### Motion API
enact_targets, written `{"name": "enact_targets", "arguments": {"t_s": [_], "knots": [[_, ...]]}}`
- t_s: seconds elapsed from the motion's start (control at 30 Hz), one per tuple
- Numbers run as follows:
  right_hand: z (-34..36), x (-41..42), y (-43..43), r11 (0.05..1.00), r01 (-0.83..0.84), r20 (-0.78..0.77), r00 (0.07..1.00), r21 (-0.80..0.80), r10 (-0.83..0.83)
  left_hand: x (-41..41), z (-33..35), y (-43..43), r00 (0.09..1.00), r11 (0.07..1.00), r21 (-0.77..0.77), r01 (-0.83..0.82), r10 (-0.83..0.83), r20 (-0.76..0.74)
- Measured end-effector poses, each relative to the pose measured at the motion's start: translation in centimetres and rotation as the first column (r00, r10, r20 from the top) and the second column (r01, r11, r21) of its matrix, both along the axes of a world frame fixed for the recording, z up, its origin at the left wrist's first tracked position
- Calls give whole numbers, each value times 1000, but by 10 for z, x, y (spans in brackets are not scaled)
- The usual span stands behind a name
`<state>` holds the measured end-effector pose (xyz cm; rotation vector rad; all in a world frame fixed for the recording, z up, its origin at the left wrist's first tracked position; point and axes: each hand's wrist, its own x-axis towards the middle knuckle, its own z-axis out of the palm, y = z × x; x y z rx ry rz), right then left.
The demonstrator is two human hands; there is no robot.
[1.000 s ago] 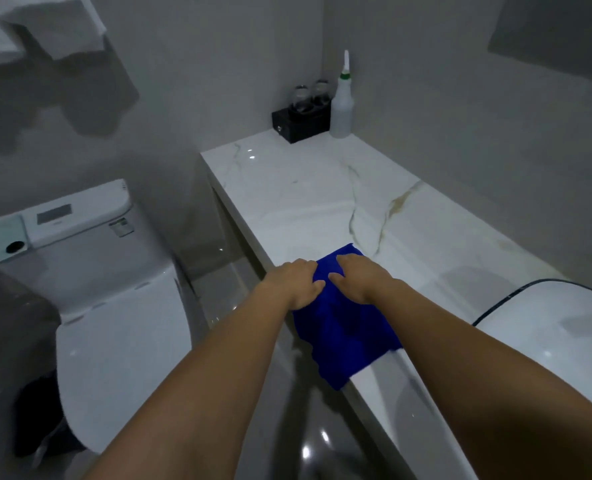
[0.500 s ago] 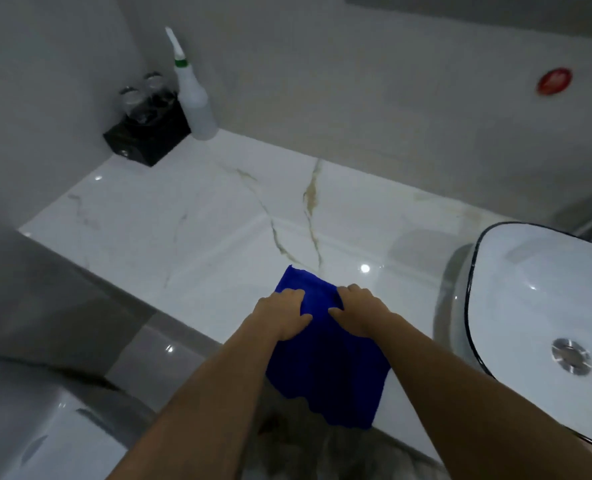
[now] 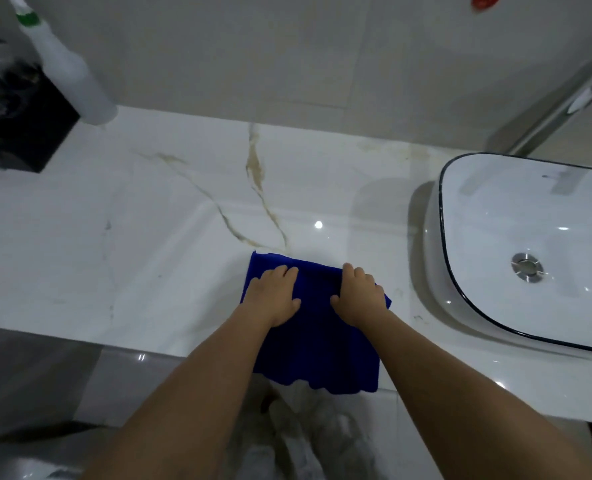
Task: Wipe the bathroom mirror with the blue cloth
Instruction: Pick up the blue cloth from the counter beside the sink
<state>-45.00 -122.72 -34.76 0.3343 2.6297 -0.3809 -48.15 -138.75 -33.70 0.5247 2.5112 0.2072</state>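
Note:
The blue cloth (image 3: 317,344) lies on the white marble counter (image 3: 142,244), its near edge hanging over the counter's front. My left hand (image 3: 273,295) presses flat on the cloth's far left part. My right hand (image 3: 359,296) rests on its far right part, fingers curled over the cloth's edge. The mirror is not in view; only the grey tiled wall (image 3: 253,53) shows above the counter.
A white basin (image 3: 544,237) with a dark rim stands at the right, a chrome tap (image 3: 571,98) behind it. A white spray bottle (image 3: 69,71) and a black box (image 3: 13,126) with jars stand at the back left. A red round mark (image 3: 482,1) is on the wall.
The view has swung right from the toilet to face the counter and the wall. Both hands stay on the cloth and have spread a little further apart.

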Motion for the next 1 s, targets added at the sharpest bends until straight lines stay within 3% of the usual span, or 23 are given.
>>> {"name": "enact_targets", "arguments": {"t_s": [0.23,0.33,0.4,0.47,0.63,0.73,0.87,1.0], "knots": [[-5,-9,0,998,-46,63,997,43,43,-15,-7,2,999,999,-3,43,-43,-25],[-3,-11,-3,977,51,-1,999,-208,-52,-20,-7,3,997,998,-6,60,-61,-42],[5,-14,-5,913,139,-9,988,-384,-154,-22,-2,4,996,996,-7,91,-91,23],[18,-18,-9,877,132,-63,981,-463,-181,-21,6,10,988,997,55,48,-55,141],[58,-30,-19,878,-63,-228,972,-475,-54,-23,22,23,947,927,301,-226,136,292],[80,-35,-17,877,-71,-285,955,-475,-77,-25,41,23,923,853,404,-331,204,326],[110,-35,-13,858,-77,-364,922,-507,-132,-26,81,23,924,801,470,-370,263,279],[139,-34,-8,893,-147,-531,840,-426,-114,-32,129,22,933,788,502,-357,321,160]]}}
